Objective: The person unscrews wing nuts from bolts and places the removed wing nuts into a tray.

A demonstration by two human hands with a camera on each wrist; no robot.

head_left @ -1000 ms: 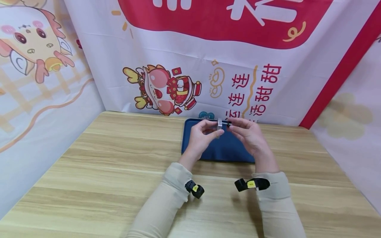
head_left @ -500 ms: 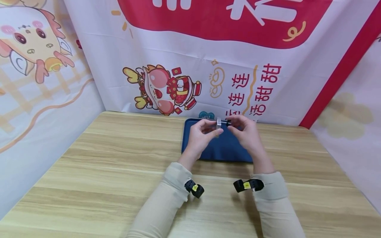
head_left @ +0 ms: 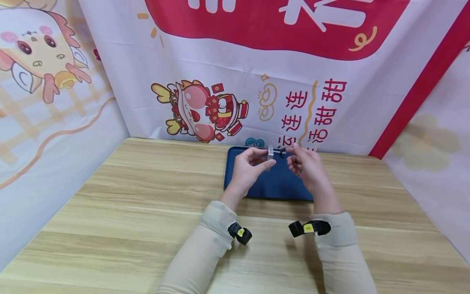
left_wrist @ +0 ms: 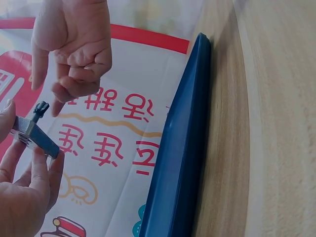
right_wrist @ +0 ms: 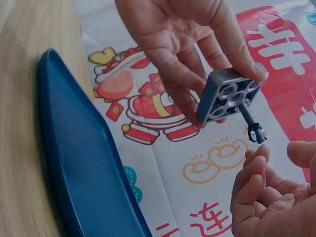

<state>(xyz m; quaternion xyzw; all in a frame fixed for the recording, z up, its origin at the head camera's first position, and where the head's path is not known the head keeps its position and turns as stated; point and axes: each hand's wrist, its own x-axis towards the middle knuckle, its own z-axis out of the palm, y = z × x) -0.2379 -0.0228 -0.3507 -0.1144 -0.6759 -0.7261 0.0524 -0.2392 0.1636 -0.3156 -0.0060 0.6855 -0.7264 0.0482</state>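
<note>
My left hand [head_left: 245, 169] grips a square metal block [right_wrist: 229, 94] by its edges, above the blue tray in the head view. Round recesses mark the block's face in the right wrist view, and a threaded bolt [right_wrist: 246, 113] sticks out of its middle. A dark wing nut [right_wrist: 256, 133] sits near the bolt's free end. My right hand [head_left: 310, 171] is beside that end and holds nothing. Its forefinger points toward the bolt tip, the thumb stands apart, and the other fingers are loosely curled, as the left wrist view also shows.
The blue tray [head_left: 271, 185] lies at the back of the wooden table [head_left: 147, 196], close to the printed cloth backdrop [head_left: 205, 61]. Black straps with small cameras [head_left: 240, 232] are on both wrists. More printed cloth [head_left: 51, 122] hangs at the left side.
My right fingers, earlier around the wing nut, have come off it, with the forefinger now stretched out. The wing nut has turned. My left hand and the block stay nearly still.
</note>
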